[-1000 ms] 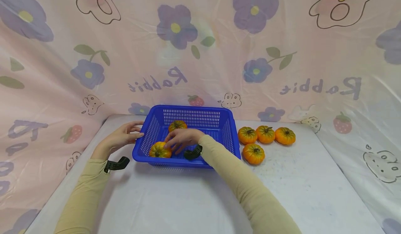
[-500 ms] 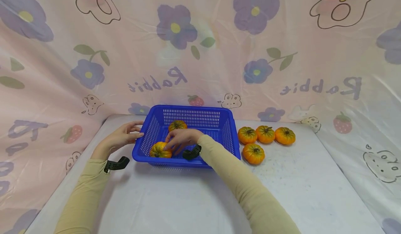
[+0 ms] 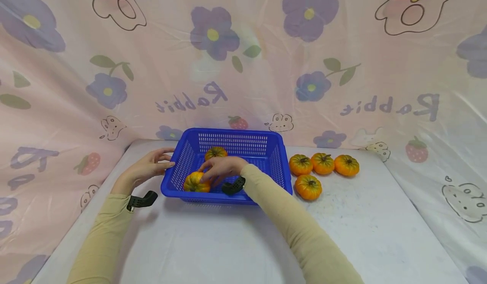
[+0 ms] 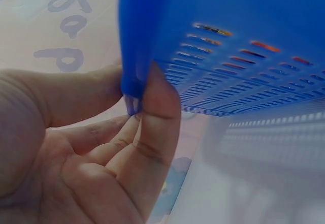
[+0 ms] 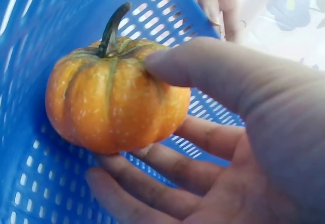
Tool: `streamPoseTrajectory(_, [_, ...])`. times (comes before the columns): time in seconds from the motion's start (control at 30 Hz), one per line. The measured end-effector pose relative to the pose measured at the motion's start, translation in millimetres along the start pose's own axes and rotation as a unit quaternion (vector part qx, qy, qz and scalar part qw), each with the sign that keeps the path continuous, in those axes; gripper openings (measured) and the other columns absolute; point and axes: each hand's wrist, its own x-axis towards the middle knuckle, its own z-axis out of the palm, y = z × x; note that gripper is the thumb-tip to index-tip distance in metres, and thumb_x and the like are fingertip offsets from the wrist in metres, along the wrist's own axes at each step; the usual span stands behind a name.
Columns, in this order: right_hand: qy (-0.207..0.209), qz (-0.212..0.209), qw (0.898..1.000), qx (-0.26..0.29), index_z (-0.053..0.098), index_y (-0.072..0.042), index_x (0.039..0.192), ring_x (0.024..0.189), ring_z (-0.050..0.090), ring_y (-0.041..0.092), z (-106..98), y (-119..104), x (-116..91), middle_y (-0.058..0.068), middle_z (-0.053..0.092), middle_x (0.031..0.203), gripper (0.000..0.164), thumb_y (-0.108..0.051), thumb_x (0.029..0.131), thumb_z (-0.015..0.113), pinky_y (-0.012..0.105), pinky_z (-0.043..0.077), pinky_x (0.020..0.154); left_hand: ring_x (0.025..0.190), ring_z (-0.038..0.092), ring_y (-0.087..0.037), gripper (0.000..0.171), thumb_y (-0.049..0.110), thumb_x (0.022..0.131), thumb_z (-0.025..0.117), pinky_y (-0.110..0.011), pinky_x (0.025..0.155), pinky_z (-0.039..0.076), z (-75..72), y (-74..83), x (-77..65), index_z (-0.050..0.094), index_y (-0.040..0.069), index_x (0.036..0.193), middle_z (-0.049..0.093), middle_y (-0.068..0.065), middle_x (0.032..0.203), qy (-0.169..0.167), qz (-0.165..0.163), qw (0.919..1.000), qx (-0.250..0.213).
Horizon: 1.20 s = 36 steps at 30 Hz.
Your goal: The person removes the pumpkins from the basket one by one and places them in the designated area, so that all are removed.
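Observation:
My left hand pinches the left rim of a blue plastic basket; the left wrist view shows thumb and fingers on either side of the rim. Inside the basket, at the front left, is a small orange pumpkin with a dark curved stem. My right hand holds it, the thumb on top and fingers beneath, as the right wrist view of the pumpkin shows. Behind it, partly covered by the right hand, a second pumpkin sits in the basket.
Right of the basket on the white table are several more pumpkins: a back row with a left one, a middle one and a right one, plus a nearer one. A printed cloth surrounds the table.
The pumpkin at my right hand has shifted slightly to the right inside the basket. My left hand and the basket have stayed in place.

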Motion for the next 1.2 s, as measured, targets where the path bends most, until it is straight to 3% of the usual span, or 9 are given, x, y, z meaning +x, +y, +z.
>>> streamPoseTrajectory(0.3, [0.037,-0.028,0.999,0.027,0.048,-0.003,0.136,0.098,0.062,0.027,-12.3,-1.6,-11.0,0.01,0.059,0.117,0.051,-0.014,0.089,0.067,0.041,0.053,0.085,0.098,0.06,-0.03,0.067,0.015,0.096,0.059,-0.034,0.084,0.053,-0.5,-1.0,-0.7,0.021,0.0,0.149,0.046,-0.029,0.122,0.0,0.002,1.0,0.005])
streamPoseTrajectory(0.77, [0.057,-0.069,0.989,0.117,0.044,0.001,0.138,0.103,0.062,0.035,-29.0,-2.1,-36.6,0.017,0.058,0.121,0.052,-0.011,0.091,0.064,0.054,0.044,0.094,0.097,0.061,-0.031,0.066,0.014,0.096,0.059,-0.034,0.084,0.053,0.2,-0.4,-1.0,0.021,-0.001,0.149,0.048,-0.028,0.12,-0.001,0.005,1.0,0.003])
streamPoseTrajectory(1.2, [0.096,-0.097,0.98,0.147,0.041,-0.002,0.141,0.106,0.061,0.033,-38.7,0.0,-68.7,0.017,0.054,0.128,0.054,-0.014,0.093,0.063,0.051,0.044,0.096,0.096,0.061,-0.027,0.067,0.013,0.096,0.059,-0.034,0.084,0.053,-0.2,1.1,-1.5,0.02,-0.001,0.149,0.047,-0.028,0.12,-0.002,0.002,1.0,-0.002])
